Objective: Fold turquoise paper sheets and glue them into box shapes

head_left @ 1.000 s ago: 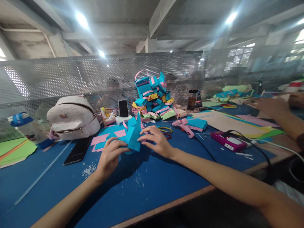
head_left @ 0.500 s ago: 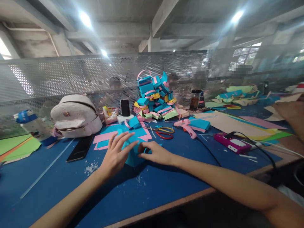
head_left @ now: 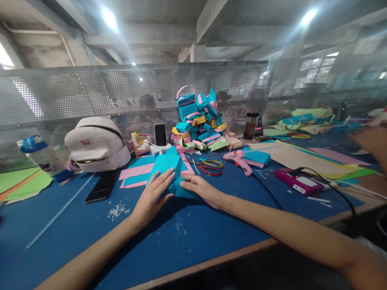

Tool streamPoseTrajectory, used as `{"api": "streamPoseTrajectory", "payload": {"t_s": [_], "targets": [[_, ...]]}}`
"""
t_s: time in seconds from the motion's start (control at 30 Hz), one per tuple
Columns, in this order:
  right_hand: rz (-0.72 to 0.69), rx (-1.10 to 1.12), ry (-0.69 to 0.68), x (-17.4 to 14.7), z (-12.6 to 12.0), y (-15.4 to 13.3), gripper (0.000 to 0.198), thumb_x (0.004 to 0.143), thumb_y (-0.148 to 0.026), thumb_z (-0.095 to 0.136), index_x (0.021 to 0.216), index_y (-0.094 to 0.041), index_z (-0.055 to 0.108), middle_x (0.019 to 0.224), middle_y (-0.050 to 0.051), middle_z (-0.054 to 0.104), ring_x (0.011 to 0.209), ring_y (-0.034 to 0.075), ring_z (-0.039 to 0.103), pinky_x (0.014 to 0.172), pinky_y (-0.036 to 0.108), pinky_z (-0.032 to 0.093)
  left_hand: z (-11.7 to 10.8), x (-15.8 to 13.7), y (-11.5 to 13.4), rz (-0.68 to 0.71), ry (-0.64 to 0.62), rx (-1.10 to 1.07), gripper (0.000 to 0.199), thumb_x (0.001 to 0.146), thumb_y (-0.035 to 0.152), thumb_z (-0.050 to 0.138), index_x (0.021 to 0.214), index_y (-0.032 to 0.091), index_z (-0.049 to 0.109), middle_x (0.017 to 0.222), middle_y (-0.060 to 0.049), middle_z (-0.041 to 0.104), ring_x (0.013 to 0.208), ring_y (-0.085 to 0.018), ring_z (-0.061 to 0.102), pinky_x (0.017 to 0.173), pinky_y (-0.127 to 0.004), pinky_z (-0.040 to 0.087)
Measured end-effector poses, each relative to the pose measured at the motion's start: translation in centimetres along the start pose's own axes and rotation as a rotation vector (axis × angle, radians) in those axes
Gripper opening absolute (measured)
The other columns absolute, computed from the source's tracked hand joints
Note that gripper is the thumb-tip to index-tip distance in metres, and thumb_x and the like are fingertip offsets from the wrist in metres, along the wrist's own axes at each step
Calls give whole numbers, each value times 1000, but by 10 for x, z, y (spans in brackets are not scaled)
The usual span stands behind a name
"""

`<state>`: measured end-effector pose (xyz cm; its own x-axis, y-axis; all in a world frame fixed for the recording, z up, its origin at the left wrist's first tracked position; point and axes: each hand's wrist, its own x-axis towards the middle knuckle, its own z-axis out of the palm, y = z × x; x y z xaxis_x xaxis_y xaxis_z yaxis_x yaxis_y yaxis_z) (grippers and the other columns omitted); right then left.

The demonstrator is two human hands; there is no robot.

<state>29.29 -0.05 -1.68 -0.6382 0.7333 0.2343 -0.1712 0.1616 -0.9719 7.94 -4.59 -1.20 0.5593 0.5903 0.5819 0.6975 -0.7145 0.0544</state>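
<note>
Where the left hand (head_left: 152, 197) touches the blue folded-paper piece (head_left: 166, 164), its fingers part. Whether the right hand (head_left: 207, 190) pinches the piece's right side is unclear

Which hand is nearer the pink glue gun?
Right. The right hand, at the blue paper piece, is left of the pink glue gun and closer to the camera; the left hand is farther left, also at the paper.

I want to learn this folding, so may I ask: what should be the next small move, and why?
Perhaps the right hand should press the right side of the blue folded paper: that hand is there, the left hand lies on the near part, and the faces meet at an angle.
</note>
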Motion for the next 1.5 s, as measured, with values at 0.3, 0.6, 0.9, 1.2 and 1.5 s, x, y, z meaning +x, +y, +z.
{"api": "streamPoseTrajectory", "payload": {"t_s": [0.3,0.6,0.9,1.2,1.5], "targets": [[126,176,-76,-4,2,2,36,74,-47,76,88,-14,73,82,1,67,73,11,56,77,26,42,0,0,-1,-25,35,-63,59,97,27,48,151,29,23,153,-10,38,142,-23,33,117,-51,23],[89,136,-60,-5,4,1,37,74,-50,75,85,-15,72,80,0,65,70,11,53,70,25,40,-4,1,5,-37,38,-47,58,99,27,44,151,30,20,154,-10,35,143,-23,31,118,-53,17],[13,5,-23,-4,5,1,41,75,-55,72,80,-14,70,77,1,64,70,13,52,67,26,41,-5,-1,11,-82,-37,76,56,101,28,35,153,25,15,155,-11,32,145,-23,26,119,-54,4],[-41,-139,-6,-2,5,5,41,77,-57,68,76,-16,69,69,0,57,67,15,49,63,27,41,-4,2,13,-18,-87,79,55,101,26,35,153,26,16,156,-8,32,145,-23,26,119,-53,1],[-100,-228,11,0,4,4,52,76,-58,68,53,-17,44,57,-6,30,57,9,26,53,25,22,-5,2,17,6,-156,52,53,100,24,36,151,27,23,155,-8,32,144,-24,28,119,-55,5]]}}
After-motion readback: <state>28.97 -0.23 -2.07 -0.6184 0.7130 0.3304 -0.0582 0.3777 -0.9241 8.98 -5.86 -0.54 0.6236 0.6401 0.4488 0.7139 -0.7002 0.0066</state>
